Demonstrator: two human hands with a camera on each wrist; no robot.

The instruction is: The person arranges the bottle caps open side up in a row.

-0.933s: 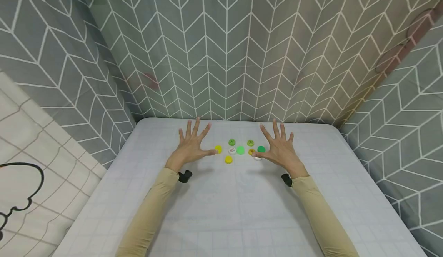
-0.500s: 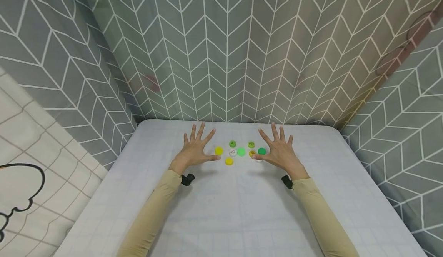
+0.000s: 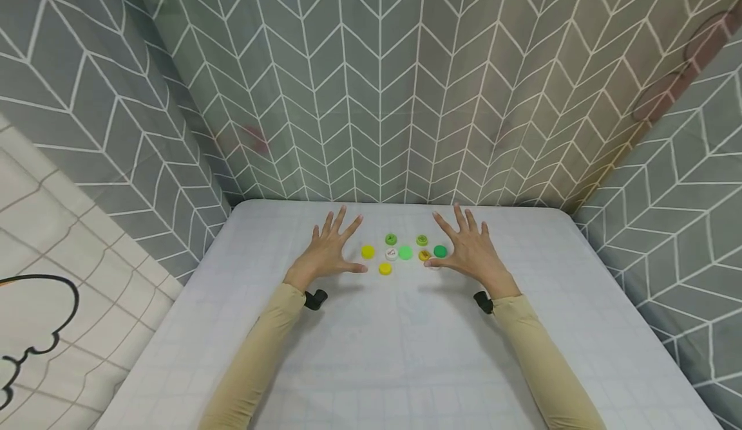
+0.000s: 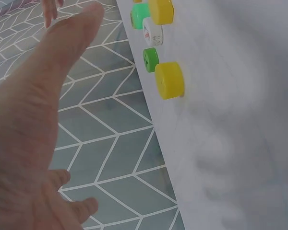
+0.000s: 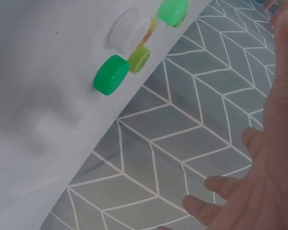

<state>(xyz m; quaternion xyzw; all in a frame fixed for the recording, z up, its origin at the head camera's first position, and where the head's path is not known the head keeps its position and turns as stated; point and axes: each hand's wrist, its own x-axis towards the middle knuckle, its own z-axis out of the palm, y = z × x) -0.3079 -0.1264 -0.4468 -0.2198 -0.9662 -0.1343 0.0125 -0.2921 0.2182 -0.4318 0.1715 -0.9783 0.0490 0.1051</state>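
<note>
Several plastic bottle caps lie in a loose group on the white table (image 3: pixel 400 353). On the left of the group are two yellow caps (image 3: pixel 368 252); a white cap (image 3: pixel 391 253), a light green cap (image 3: pixel 405 252) and an orange-yellow cap (image 3: pixel 424 255) sit in the middle. My left hand (image 3: pixel 324 254) hovers left of the group with fingers spread, its thumb apart from the caps. On the other side my right hand (image 3: pixel 474 256) is likewise spread, near the dark green cap (image 3: pixel 440 251). A larger white cap (image 5: pixel 129 31) shows in the right wrist view; the thumb hides it in the head view.
Behind the table hangs a grey curtain (image 3: pixel 379 82) with white chevron lines, which also runs along both sides. White tile-patterned cloth (image 3: pixel 64 275) is at the left. A small black wrist device (image 3: pixel 315 299) is worn on each arm.
My left hand has shifted slightly right and a little closer to me. The right hand is nearly still, its thumb now covering the larger white cap. The caps stay in place.
</note>
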